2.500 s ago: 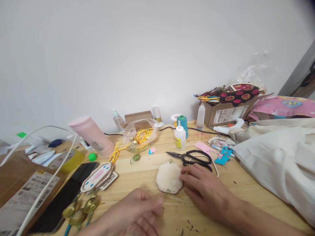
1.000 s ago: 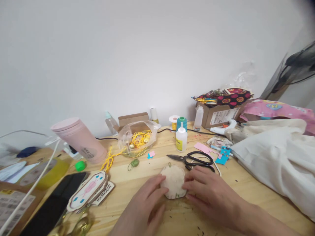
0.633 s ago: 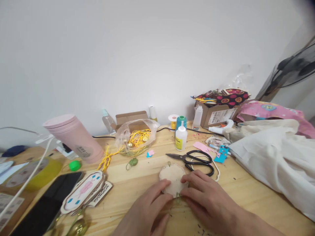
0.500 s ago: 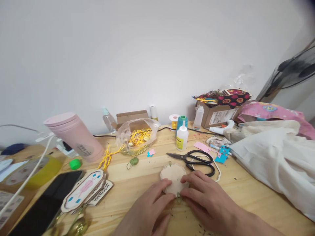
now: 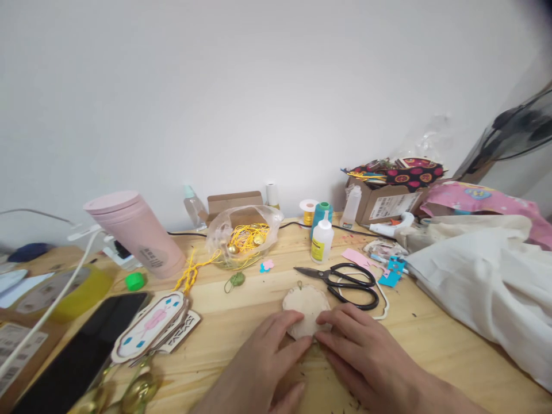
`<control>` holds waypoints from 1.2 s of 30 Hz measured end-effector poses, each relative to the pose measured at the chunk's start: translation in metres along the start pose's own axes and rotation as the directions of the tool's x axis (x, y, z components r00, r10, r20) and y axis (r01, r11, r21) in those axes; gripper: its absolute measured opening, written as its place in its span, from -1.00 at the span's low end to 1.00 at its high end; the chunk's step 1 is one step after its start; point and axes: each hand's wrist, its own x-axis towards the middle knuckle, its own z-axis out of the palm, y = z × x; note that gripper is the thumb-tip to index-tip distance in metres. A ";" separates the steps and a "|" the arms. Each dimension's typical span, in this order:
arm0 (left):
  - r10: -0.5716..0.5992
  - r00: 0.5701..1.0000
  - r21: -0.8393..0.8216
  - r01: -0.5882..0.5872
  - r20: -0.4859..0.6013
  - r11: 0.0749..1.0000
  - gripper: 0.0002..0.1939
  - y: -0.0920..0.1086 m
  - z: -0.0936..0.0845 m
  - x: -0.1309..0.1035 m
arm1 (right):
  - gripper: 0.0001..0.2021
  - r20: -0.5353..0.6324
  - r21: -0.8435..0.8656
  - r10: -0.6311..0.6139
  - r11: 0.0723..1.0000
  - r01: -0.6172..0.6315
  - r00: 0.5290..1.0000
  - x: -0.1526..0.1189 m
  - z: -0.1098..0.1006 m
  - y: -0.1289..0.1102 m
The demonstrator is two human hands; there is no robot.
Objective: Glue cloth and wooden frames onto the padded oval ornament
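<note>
A pale round piece with a scalloped edge (image 5: 306, 305) lies flat on the table, a small green loop at its top. My left hand (image 5: 269, 356) grips its left and lower edge between thumb and fingers. On the opposite side, my right hand (image 5: 362, 351) has its fingertips pressed to the right and lower edge. Both hands cover part of the rim. Black-handled scissors (image 5: 336, 282) lie just beyond my right hand, on top of a thin pale frame. Behind them stands a white glue bottle with a yellow label (image 5: 322, 238).
To the left are a pink tumbler (image 5: 140, 236), a phone (image 5: 81, 351) and decorated tags (image 5: 149, 328). A plastic bag of yellow cord (image 5: 245, 236) sits at the back, near a green thread bundle (image 5: 236, 280). White cloth (image 5: 478, 270) covers the right side.
The view has shifted slightly. My left thumb has moved right along the lower edge, closer to my right fingers, and covers the green bit there. The piece stays in place.
</note>
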 end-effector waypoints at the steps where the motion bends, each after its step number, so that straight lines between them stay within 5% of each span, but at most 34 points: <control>1: 0.001 1.000 -0.001 -0.001 0.005 1.000 -0.52 0.000 0.000 0.000 | -0.79 0.003 -0.003 -0.001 1.000 0.001 1.000 0.000 0.000 0.000; 13: 0.021 1.000 0.014 -0.021 -0.023 1.000 -0.51 0.003 -0.001 0.001 | -0.77 0.050 -0.104 -0.042 0.993 0.047 0.998 0.000 0.005 -0.003; 26: -0.081 0.996 -0.147 0.084 0.027 0.986 -0.60 0.005 -0.008 -0.001 | -0.75 0.326 -0.318 -0.157 0.910 0.265 0.932 0.008 -0.006 -0.005; 36: -0.067 0.998 -0.157 0.068 0.014 0.985 -0.55 0.002 -0.007 -0.003 | -0.75 0.292 -0.001 0.037 0.999 -0.039 0.956 0.016 -0.020 0.002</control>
